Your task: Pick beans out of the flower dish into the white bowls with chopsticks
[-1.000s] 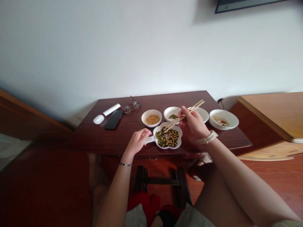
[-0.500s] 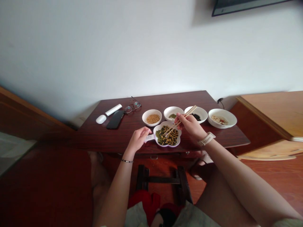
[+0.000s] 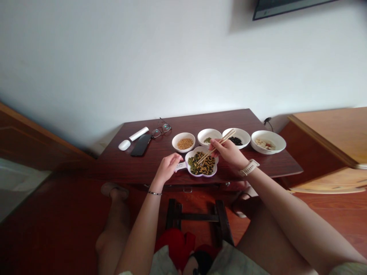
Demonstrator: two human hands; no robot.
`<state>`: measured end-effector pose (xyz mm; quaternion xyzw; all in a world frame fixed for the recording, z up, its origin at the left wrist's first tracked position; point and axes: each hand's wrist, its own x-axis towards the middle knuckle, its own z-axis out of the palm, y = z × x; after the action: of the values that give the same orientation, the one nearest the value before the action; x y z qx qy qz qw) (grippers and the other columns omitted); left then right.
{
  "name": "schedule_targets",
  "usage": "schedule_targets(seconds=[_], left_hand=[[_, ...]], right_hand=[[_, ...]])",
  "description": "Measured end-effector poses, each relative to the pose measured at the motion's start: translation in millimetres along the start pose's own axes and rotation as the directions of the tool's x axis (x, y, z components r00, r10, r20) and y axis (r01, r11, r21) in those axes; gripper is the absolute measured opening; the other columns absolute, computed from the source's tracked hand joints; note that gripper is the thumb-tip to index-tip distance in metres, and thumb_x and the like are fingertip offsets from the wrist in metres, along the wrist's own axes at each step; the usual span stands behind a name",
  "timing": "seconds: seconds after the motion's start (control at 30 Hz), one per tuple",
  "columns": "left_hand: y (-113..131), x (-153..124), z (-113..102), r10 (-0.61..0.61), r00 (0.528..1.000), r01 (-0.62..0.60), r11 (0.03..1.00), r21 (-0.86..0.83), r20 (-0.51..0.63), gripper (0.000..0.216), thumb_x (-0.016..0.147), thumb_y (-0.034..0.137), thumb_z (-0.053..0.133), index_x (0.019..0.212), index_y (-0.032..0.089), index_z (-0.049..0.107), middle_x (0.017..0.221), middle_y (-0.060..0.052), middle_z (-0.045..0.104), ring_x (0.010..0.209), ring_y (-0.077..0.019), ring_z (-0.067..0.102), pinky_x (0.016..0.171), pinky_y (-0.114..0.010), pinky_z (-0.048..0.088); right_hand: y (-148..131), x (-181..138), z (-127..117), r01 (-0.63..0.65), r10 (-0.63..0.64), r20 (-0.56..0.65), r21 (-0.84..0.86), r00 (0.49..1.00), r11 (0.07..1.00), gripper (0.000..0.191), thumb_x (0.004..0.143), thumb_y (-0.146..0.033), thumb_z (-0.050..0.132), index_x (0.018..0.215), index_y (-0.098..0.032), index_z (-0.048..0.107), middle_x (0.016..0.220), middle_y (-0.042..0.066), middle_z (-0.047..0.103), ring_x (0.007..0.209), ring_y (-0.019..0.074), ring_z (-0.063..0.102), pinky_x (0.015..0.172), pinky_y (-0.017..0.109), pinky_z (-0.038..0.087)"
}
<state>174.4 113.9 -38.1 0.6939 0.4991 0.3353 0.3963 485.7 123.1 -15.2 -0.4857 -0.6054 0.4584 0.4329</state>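
Observation:
My left hand (image 3: 169, 167) is closed on the white handle (image 3: 180, 166) of a flower-shaped dish (image 3: 216, 168). Mixed beans (image 3: 205, 168), yellow, black and green, fill the dish. A pair of wooden chopsticks (image 3: 230, 134) is gripped in my right hand (image 3: 226, 151), tips down among the beans. Behind the dish stand a white bowl of yellow soybeans (image 3: 185, 143), a bowl with a few green beans (image 3: 208, 140) and a bowl of black beans (image 3: 236, 141). My right hand partly hides the green and black bean bowls.
A wider white bowl (image 3: 263, 149) with pale pieces stands at the right. Eyeglasses (image 3: 162, 130), a black phone (image 3: 141, 145), a long white case (image 3: 138, 133) and a small white rounded object (image 3: 124, 145) lie left on the dark wooden table (image 3: 114, 164).
The chopstick tips have shifted slightly left within the beans, with my right hand. My left hand keeps its hold on the handle. My left leg has moved outward, and the view has shifted a little.

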Motion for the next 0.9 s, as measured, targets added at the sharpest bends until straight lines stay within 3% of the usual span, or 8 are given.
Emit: schedule_targets(seconds=[0.5,0.9], left_hand=[[0,-1,-1,0.005,1.0,-0.004,1.0,-0.018,0.026,0.057,0.103,0.071,0.054,0.101,0.018,0.074,0.079,0.0,0.066,0.058,-0.0088,0.057,0.049,-0.017,0.047],[-1,-1,-3,0.019,0.999,-0.017,0.999,-0.04,0.049,0.057,0.104,0.07,0.052,0.103,0.017,0.074,0.097,-0.006,0.077,0.064,-0.0099,0.061,0.051,-0.016,0.048]], right_hand=[[-6,-9,9,-0.019,0.019,-0.054,0.005,0.998,1.0,0.067,0.097,-0.082,0.058,0.088,-0.017,0.069,0.07,0.008,0.072,0.064,0.0171,0.068,0.063,0.027,0.054],[-1,0,1,-0.054,0.075,-0.166,0.126,0.983,0.99,0.064,0.093,-0.081,0.067,0.088,-0.017,0.069,0.072,0.006,0.07,0.063,0.0142,0.063,0.062,0.027,0.051]])
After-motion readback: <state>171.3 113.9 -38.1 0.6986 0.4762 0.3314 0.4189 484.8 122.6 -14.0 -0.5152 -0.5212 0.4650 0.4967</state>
